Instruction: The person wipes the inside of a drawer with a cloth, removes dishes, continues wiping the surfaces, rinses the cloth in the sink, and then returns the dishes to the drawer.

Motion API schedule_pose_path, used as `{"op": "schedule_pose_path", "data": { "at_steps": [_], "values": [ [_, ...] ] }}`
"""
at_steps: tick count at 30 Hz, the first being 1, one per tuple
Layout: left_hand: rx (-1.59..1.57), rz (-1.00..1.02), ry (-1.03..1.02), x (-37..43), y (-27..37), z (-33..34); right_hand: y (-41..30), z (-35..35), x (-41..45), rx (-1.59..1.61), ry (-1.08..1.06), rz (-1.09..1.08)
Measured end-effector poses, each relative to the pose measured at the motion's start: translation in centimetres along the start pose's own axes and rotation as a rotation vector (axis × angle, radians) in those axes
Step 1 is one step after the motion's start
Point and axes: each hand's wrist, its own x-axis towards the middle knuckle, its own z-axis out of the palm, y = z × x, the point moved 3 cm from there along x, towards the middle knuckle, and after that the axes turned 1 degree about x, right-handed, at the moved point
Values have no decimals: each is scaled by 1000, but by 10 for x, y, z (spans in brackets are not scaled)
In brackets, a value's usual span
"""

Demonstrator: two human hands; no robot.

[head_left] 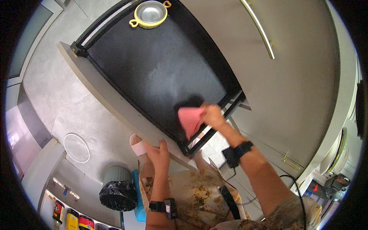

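Observation:
My right hand, slightly blurred, grips a pink cloth just above the near end of a pulled-out black drawer. Whether the cloth touches the drawer's bottom cannot be told. My left hand holds the top edge of the drawer's light front panel, thumb on the inner side. At the drawer's far end sits a yellow bowl with a metal inside and two loop handles.
A grey bin lined with a black bag stands on the tiled floor, beside a blue rolled item. A cabinet door with a metal handle rises at the right. Jars line the lower left, and dishes stand at the far right.

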Motion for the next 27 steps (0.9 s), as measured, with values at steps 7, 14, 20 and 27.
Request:
{"op": "schedule_pose_path", "data": {
  "at_steps": [7,14,20,27],
  "values": [
    [3,-30,-11,4,-4,6,102,-47,76,-426,34,594],
    [25,21,-16,3,-19,5,105,-18,89,-325,157,718],
    [-86,-57,89,3,-9,0,45,59,39,-922,390,265],
    [5,11,42,3,-26,-7,-18,38,68,878,151,20]
  ]
}}
